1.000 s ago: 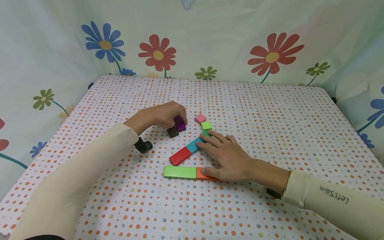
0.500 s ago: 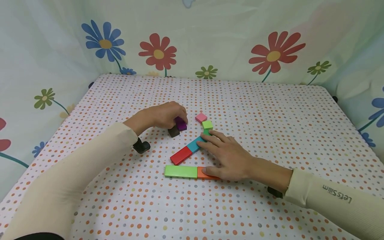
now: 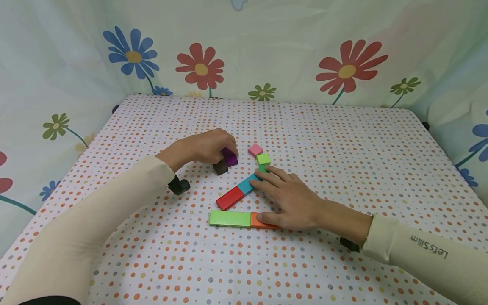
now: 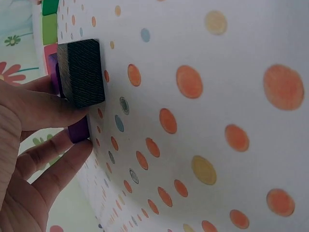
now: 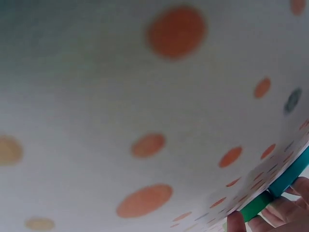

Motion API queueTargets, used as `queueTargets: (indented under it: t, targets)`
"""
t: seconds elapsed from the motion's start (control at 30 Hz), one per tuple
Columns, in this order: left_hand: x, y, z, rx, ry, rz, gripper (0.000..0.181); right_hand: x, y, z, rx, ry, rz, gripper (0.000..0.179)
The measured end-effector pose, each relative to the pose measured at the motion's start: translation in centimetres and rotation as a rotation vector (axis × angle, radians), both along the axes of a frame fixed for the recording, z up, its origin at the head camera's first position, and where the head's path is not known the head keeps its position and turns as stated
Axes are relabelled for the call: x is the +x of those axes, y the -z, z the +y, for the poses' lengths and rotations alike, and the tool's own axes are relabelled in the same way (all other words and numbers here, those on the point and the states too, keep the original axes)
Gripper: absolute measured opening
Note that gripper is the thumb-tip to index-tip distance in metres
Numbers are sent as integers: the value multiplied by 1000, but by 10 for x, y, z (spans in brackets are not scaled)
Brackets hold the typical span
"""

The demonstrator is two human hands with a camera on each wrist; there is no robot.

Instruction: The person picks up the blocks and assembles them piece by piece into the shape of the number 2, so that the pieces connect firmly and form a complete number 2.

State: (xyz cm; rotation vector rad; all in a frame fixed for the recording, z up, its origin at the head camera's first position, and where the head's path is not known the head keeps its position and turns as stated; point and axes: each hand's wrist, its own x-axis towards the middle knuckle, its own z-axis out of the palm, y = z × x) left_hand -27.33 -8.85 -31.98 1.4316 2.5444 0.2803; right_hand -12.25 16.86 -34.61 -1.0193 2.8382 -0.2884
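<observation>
My left hand (image 3: 211,145) pinches a purple block (image 3: 231,158) low over the table, with thumb and fingers on either side in the left wrist view. Right beside it sits a dark brown block (image 4: 79,72), close against the thumb. My right hand (image 3: 293,201) lies with spread fingers over the other blocks. Its fingertips touch a green block (image 3: 262,168) and a blue block (image 3: 245,184), which join a red block (image 3: 230,198) in a slanting row. The thumb rests on an orange block (image 3: 254,221), which meets a long light green block (image 3: 230,218).
Beyond the green block stand a small light green block (image 3: 263,159) and a pink block (image 3: 255,150), continuing the row in a bend. A dotted cloth (image 3: 324,144) covers the table. Flowered curtains (image 3: 282,38) enclose its back and sides.
The purple block has turned slightly beside the brown block, still in my left fingers. My right hand stays on the same blocks. The head view has shifted a little.
</observation>
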Motion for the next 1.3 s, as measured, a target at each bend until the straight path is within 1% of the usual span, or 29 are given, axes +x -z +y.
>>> queueTargets:
  t: [0.1,0.3,0.43,0.73,0.93,1.13,1.3]
  targets:
    - [-1,-1,-1,6,-4,3,40,-1,1,0,-4,-1,3,79]
    - [-2,-5,-1,23,6,21,40,-1,0,0,-6,0,10,79]
    - [-2,-7,-1,5,-17,15,40,-1,1,0,-22,-6,9,79]
    - [-4,-9,0,-17,-100,-13,37,0,-1,1,-27,-8,-19,78]
    - [-7,-10,2,-1,-98,-15,34,0,-2,0,-19,2,-25,78]
    - [-8,-12,4,-12,-106,-32,33,1,-3,0,-14,14,-43,80]
    - [-9,-13,4,-25,-119,-25,32,0,-3,-1,-8,11,-29,79]
